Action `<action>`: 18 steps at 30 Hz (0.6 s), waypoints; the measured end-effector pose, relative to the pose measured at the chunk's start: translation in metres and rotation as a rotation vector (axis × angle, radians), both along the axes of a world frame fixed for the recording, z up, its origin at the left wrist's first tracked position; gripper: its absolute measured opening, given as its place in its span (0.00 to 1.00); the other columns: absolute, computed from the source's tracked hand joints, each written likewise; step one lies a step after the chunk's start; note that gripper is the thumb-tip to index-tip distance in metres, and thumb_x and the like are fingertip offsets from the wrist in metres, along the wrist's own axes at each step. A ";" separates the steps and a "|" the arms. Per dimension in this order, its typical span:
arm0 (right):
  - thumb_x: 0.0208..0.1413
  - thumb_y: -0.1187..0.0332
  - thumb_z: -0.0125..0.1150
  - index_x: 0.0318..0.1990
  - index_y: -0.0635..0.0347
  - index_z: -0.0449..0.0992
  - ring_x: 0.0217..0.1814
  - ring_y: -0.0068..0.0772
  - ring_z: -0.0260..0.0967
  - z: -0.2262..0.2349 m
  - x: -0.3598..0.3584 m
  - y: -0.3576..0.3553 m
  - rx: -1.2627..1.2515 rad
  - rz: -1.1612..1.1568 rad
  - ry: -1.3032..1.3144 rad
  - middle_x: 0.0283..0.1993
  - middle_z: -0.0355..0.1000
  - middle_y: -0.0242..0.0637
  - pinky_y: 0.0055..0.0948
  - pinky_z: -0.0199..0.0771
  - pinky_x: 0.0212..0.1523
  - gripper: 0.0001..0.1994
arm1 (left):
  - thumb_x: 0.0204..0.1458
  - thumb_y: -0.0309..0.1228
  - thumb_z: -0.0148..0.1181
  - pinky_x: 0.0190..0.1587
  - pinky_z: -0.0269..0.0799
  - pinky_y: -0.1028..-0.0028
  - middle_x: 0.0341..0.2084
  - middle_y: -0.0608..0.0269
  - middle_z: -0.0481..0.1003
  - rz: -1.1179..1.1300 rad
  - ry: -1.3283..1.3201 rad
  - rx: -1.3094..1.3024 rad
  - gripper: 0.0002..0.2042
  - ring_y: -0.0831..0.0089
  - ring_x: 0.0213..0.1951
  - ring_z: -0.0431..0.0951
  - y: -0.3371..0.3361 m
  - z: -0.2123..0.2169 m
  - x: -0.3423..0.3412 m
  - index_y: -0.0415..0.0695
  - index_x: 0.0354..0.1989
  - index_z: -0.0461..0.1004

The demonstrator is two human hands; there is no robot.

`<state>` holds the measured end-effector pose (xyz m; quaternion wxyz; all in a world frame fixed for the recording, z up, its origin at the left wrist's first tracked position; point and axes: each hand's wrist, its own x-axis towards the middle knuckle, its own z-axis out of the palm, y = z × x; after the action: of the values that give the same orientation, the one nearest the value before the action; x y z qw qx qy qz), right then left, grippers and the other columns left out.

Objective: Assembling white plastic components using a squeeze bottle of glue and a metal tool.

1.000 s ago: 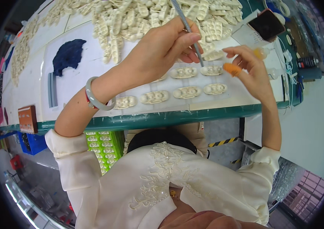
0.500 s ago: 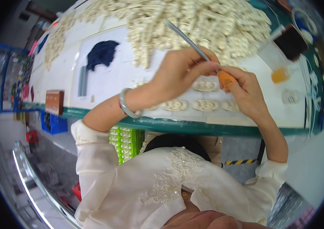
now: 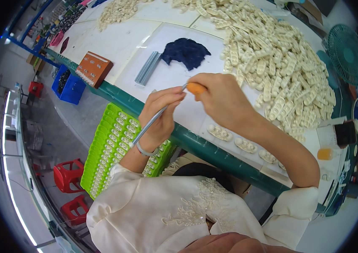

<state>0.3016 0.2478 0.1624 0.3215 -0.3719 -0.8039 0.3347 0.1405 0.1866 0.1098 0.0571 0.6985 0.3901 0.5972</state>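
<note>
hiding most of the orange piece (image 3: 196,87), right hand (image 3: 223,101) meets left hand (image 3: 161,111).

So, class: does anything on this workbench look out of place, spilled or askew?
Mostly orderly work clutter. The big heap of cream moulded parts sprawls loosely across the white table, unsorted, and a crumpled dark blue cloth lies beside it. Nothing looks damaged or spilled.

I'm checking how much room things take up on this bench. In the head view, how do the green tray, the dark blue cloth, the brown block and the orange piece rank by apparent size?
1. green tray, though it sits nearer the camera
2. dark blue cloth
3. brown block, close to the cloth, so unsure
4. orange piece, held in the right hand
</note>
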 end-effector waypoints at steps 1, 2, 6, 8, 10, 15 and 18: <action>0.49 0.75 0.50 0.27 0.64 0.74 0.30 0.46 0.71 -0.009 -0.014 0.011 0.202 -0.055 -0.098 0.28 0.72 0.49 0.40 0.68 0.30 0.06 | 0.49 0.17 0.55 0.38 0.75 0.76 0.35 0.53 0.74 0.015 -0.087 0.051 0.07 0.67 0.35 0.77 -0.008 -0.004 -0.011 0.37 0.38 0.71; 0.48 0.76 0.49 0.26 0.62 0.74 0.32 0.47 0.70 -0.018 -0.025 0.022 0.404 -0.119 -0.192 0.29 0.72 0.48 0.42 0.68 0.31 0.06 | 0.52 0.19 0.53 0.38 0.75 0.76 0.35 0.52 0.74 0.020 -0.173 0.101 0.06 0.68 0.34 0.78 -0.013 -0.006 -0.020 0.36 0.38 0.70; 0.46 0.76 0.53 0.33 0.59 0.75 0.36 0.43 0.68 -0.039 0.007 0.093 0.623 -0.132 -0.203 0.31 0.71 0.40 0.37 0.69 0.35 0.07 | 0.56 0.21 0.48 0.37 0.76 0.77 0.34 0.52 0.73 0.170 -0.214 0.269 0.05 0.69 0.32 0.78 -0.020 0.006 -0.045 0.34 0.39 0.69; 0.45 0.76 0.55 0.36 0.58 0.75 0.37 0.41 0.67 -0.038 0.000 0.106 0.762 -0.043 -0.229 0.31 0.70 0.38 0.34 0.70 0.36 0.08 | 0.57 0.22 0.47 0.38 0.76 0.77 0.35 0.54 0.73 0.163 -0.384 -0.199 0.07 0.71 0.33 0.78 -0.011 0.008 -0.053 0.33 0.39 0.70; 0.42 0.76 0.57 0.37 0.57 0.74 0.41 0.36 0.66 -0.043 -0.009 0.112 0.718 0.119 -0.171 0.36 0.70 0.35 0.27 0.70 0.39 0.11 | 0.57 0.22 0.47 0.39 0.75 0.78 0.36 0.56 0.73 0.053 -0.585 -0.337 0.07 0.72 0.35 0.78 -0.006 -0.001 -0.053 0.32 0.38 0.70; 0.50 0.77 0.52 0.42 0.60 0.73 0.47 0.37 0.67 -0.065 -0.023 0.114 0.639 0.381 -0.390 0.46 0.69 0.38 0.28 0.70 0.47 0.11 | 0.60 0.26 0.44 0.41 0.75 0.78 0.37 0.56 0.73 -0.112 -0.575 -0.541 0.09 0.71 0.37 0.78 0.007 -0.023 -0.047 0.33 0.40 0.69; 0.50 0.76 0.52 0.43 0.60 0.73 0.53 0.39 0.65 -0.081 -0.016 0.105 0.626 0.313 -0.499 0.52 0.67 0.39 0.29 0.69 0.50 0.12 | 0.62 0.30 0.40 0.40 0.74 0.79 0.37 0.56 0.73 -0.175 -0.610 -0.638 0.11 0.70 0.39 0.78 0.008 -0.024 -0.042 0.34 0.42 0.66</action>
<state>0.2861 0.3532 0.0815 0.1598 -0.1998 -0.9665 0.0192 0.0989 0.1945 0.0860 0.4324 0.4684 0.4593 0.6186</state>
